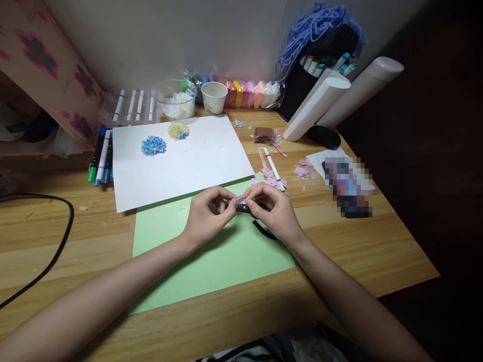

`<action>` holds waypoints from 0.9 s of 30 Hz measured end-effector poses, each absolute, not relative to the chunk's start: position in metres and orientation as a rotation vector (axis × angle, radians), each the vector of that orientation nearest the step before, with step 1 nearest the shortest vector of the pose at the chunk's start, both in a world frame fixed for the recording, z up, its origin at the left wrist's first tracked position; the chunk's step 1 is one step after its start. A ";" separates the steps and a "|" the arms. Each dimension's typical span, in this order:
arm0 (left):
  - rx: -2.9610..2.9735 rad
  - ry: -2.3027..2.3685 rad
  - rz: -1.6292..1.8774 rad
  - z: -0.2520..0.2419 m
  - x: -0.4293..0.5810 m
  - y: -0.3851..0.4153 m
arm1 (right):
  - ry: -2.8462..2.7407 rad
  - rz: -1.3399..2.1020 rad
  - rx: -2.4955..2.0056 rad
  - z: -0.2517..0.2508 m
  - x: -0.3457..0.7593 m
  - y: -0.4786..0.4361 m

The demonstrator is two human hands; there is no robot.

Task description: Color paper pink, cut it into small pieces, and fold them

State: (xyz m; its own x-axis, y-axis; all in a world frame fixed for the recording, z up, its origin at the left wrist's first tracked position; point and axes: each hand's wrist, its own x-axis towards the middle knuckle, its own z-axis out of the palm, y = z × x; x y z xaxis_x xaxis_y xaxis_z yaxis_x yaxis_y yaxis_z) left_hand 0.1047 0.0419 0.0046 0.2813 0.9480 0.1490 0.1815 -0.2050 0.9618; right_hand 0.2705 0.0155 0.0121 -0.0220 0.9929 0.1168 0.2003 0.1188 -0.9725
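My left hand (209,213) and my right hand (273,208) meet above a green sheet (181,271). Between their fingertips is a small piece of pink-striped paper (240,199), pinched from both sides. Just beneath the fingers lies a dark object, partly hidden, with a curved black part (263,230) showing by the right hand; it looks like scissors, but I cannot be sure. More pink-striped paper scraps (279,183) lie right behind my right hand. A white sheet (204,166) overlaps the green one and bears a blue cluster (153,146) and a yellow cluster (178,131) of paper bits.
Markers (101,156) lie at the left, near a black cable (71,216). Along the wall stand a clear bowl (174,108), a paper cup (214,98) and packs of coloured clay (249,94). At the right are white tubes (317,108) and a blurred phone-like object (347,188).
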 end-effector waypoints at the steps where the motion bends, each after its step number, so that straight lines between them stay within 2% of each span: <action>1: 1.598 1.067 1.021 0.004 0.105 0.042 | -1.411 1.022 -1.264 0.012 0.271 0.016; 6: 1.563 1.077 1.019 0.003 0.104 0.043 | -1.427 0.941 -1.328 0.013 0.272 0.015; 18: 1.618 1.019 1.000 0.006 0.105 0.041 | -1.788 0.466 -1.320 0.019 0.266 0.010; 27: 1.552 0.999 0.970 0.003 0.105 0.043 | -1.852 0.337 -1.306 0.019 0.264 0.006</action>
